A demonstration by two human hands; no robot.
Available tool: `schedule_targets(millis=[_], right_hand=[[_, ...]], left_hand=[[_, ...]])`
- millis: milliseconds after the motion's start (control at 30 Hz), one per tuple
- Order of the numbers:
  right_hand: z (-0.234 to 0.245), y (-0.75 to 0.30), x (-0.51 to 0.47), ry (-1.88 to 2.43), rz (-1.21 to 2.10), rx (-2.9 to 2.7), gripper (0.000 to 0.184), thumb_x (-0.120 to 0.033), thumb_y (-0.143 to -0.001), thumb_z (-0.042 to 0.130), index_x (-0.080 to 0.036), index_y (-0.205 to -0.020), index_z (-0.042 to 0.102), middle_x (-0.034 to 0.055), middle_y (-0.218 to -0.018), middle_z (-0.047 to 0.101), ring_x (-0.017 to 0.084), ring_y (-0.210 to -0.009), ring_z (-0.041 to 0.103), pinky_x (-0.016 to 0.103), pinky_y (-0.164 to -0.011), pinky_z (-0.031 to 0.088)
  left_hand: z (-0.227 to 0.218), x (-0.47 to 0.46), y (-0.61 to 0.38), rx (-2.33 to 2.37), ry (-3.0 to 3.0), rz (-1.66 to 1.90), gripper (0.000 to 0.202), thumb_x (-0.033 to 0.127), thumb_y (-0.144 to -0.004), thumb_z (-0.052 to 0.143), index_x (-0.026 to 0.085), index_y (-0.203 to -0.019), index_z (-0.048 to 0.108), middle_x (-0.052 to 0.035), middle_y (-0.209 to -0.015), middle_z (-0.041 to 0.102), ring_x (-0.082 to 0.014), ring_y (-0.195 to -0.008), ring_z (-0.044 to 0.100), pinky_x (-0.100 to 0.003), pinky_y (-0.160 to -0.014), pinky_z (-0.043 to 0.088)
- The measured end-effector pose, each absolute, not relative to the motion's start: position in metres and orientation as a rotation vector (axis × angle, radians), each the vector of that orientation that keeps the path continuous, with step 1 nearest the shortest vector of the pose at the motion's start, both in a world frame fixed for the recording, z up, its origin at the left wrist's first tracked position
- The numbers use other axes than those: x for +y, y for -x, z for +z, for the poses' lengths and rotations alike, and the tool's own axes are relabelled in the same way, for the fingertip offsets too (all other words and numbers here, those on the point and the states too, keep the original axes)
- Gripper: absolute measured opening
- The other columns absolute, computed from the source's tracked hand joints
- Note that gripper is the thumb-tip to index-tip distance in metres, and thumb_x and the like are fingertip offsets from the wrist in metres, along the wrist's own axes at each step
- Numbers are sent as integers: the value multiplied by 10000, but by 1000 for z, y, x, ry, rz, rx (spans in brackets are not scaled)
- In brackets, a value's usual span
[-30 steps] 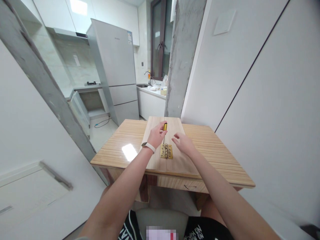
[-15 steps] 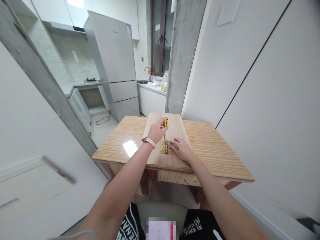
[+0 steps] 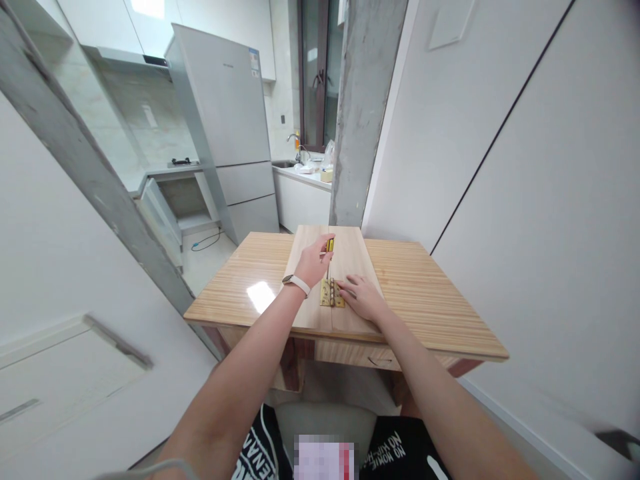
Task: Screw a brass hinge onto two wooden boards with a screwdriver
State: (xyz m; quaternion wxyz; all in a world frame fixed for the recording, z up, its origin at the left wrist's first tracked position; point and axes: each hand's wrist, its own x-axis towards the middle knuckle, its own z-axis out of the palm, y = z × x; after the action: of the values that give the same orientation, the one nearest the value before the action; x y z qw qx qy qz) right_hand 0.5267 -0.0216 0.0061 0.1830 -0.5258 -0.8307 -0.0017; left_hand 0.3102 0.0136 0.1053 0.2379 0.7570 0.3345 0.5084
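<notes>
My left hand (image 3: 313,262), with a watch on its wrist, grips the yellow-and-black handle of a screwdriver (image 3: 330,245). Its thin shaft points down to the upper left part of a brass-coloured hinge (image 3: 332,298). The hinge lies unfolded over the seam between two pale wooden boards (image 3: 351,250). My right hand (image 3: 363,298) rests on the right board with its fingers stretched out, fingertips touching the hinge's right leaf. Whether a screw sits under the screwdriver tip is too small to tell.
The boards lie on a striped wooden table (image 3: 430,300) with a drawer (image 3: 350,355) at its front. Beyond it stand a grey fridge (image 3: 225,100) and a sink counter (image 3: 303,193). A concrete pillar (image 3: 363,120) and white wall panels (image 3: 525,200) flank the right.
The screwdriver handle has turned slightly in my left hand's fingers. My right hand stays at the hinge, and the view has shifted a little.
</notes>
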Motion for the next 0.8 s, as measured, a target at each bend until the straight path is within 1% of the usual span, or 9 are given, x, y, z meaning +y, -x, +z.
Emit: schedule_targets(millis=[133, 233, 333, 400, 567, 667, 800], right_hand=[[6, -527, -22, 1480, -13, -2342, 429, -460, -1063, 456, -346, -1436, 635, 111, -1452, 582, 275, -1323, 504, 453, -1139, 369], [5, -527, -22, 1478, -10, -2334, 430, -462, -1063, 453, -340, -1430, 642, 109, -1461, 577, 272, -1330, 500, 454, -1149, 361], [4, -528, -22, 1481, -1, -2336, 432, -466, -1064, 449, -339, -1429, 642, 108, -1454, 581, 269, -1337, 495, 456, -1155, 357], [4, -528, -22, 1486, 5, -2340, 434, -469, -1064, 446, -344, -1432, 638, 106, -1453, 582, 269, -1339, 495, 457, -1152, 361], [5, -528, -22, 1490, 10, -2338, 430, -470, -1063, 450, -348, -1428, 642, 106, -1451, 586, 270, -1337, 499, 455, -1149, 364], [5, -528, -21, 1486, 7, -2339, 428, -467, -1064, 451, -350, -1428, 641, 107, -1457, 583, 270, -1336, 502, 449, -1142, 368], [2, -529, -19, 1488, 5, -2340, 423, -457, -1059, 468, -351, -1431, 638, 106, -1459, 580, 273, -1341, 497, 444, -1140, 367]], left_hand=[[107, 14, -310, 962, -2072, 1430, 438, 140, -913, 675, 263, -1330, 615, -63, -1214, 673, -177, -982, 688, -306, -816, 645], [109, 16, -310, 1034, -2086, 1495, 402, 149, -881, 718, 247, -1265, 651, -67, -1150, 666, -175, -922, 663, -293, -755, 636], [109, 17, -309, 1062, -2093, 1502, 398, 119, -879, 694, 244, -1255, 655, -61, -1095, 668, -178, -896, 658, -285, -715, 626], [109, 17, -309, 1047, -2098, 1489, 417, 104, -893, 663, 252, -1282, 649, -61, -1111, 675, -181, -904, 665, -298, -740, 629], [108, 17, -310, 968, -2112, 1447, 473, 83, -925, 599, 273, -1358, 624, -58, -1214, 695, -185, -963, 689, -342, -872, 630], [107, 18, -310, 942, -2120, 1440, 450, 118, -926, 635, 274, -1349, 632, -53, -1233, 702, -191, -982, 697, -353, -896, 626], [107, 19, -312, 993, -2153, 1436, 447, 166, -902, 708, 283, -1330, 648, -48, -1201, 722, -204, -986, 703, -354, -879, 623]])
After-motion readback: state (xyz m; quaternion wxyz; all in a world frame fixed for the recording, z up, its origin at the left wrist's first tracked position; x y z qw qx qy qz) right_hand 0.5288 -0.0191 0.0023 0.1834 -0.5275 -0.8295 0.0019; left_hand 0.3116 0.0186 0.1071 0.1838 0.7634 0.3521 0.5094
